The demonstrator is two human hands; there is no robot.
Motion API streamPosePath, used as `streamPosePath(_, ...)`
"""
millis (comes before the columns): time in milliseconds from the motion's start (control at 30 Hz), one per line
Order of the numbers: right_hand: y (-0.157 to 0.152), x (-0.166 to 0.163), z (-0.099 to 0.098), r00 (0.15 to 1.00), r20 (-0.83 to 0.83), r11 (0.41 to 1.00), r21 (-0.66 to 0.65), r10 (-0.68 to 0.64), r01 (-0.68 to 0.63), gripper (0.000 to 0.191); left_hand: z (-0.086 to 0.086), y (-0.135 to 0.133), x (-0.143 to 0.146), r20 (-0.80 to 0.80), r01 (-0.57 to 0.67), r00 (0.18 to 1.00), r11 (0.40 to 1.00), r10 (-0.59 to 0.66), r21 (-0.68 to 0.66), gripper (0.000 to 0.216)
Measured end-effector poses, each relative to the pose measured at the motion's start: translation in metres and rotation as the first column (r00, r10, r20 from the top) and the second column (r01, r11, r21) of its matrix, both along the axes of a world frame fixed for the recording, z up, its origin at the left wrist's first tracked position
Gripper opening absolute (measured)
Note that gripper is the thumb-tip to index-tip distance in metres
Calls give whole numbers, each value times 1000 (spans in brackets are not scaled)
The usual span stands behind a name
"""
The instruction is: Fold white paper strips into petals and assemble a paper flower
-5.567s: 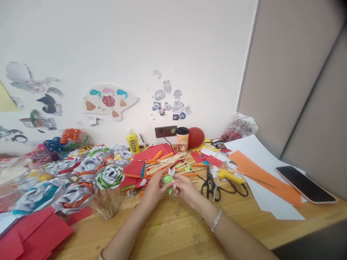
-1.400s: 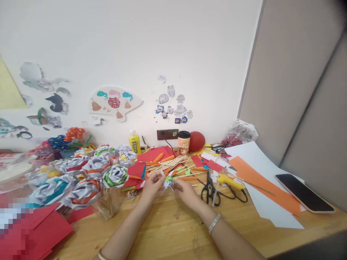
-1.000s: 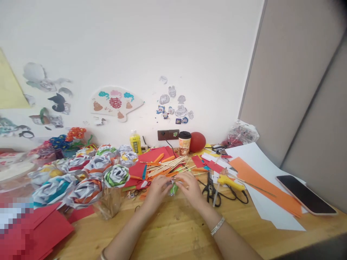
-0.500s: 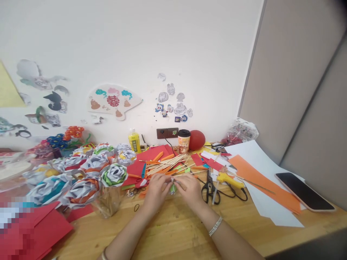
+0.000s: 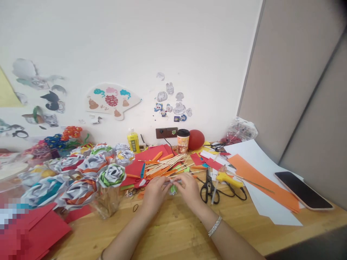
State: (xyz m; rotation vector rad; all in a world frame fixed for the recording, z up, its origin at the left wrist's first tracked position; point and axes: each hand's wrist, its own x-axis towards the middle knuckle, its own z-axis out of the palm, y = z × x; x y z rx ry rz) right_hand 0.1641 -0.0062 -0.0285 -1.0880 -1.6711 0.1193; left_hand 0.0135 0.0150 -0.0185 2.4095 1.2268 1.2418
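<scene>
Close together above the table, my left hand (image 5: 155, 192) and my right hand (image 5: 190, 190) both pinch a small green-and-white folded paper piece (image 5: 173, 189). My fingers cover much of it, so its full shape is hidden. Just beyond my fingertips lies a pile of thin wooden sticks (image 5: 165, 165) among orange and red paper. To the right of my right hand are black-handled scissors (image 5: 208, 191) and a yellow glue gun (image 5: 230, 179). A finished-looking green-and-white paper flower (image 5: 112, 175) stands left of my left hand, in a clear cup (image 5: 107, 202).
Several white paper flowers (image 5: 78, 191) with coloured edges crowd the left, behind red paper sheets (image 5: 51, 229). A yellow bottle (image 5: 133, 141), a lidded cup (image 5: 183, 141) and a red balloon (image 5: 196, 139) stand by the wall. White sheets, orange paper (image 5: 267, 186) and a phone (image 5: 302, 189) lie right.
My fingers have shifted slightly around the paper piece, and more of its green part shows below them. The view has moved a little; the other things lie as before.
</scene>
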Motion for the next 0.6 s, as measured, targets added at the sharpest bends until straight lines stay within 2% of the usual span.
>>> streamPosePath(133, -2, 1, 1, 998, 51, 994, 99, 42, -46, 7, 1, 0, -1, -49, 14, 999, 971, -3, 237, 12)
streamPosePath(233, -3, 1, 1, 998, 47, 989, 134, 51, -57, 10, 2, -1, -2, -75, 35, 997, 936, -9, 351, 11)
streamPosePath(400, -4, 1, 1, 997, 55, 987, 148, 59, -66, 10, 3, -1, -3, -129, 49, 992, 930, -2, 364, 10)
streamPosePath(600, -4, 1, 1, 997, 42, 991, 118, 60, -64, 9, 2, 0, -3, -92, 47, 996, 926, -13, 376, 9)
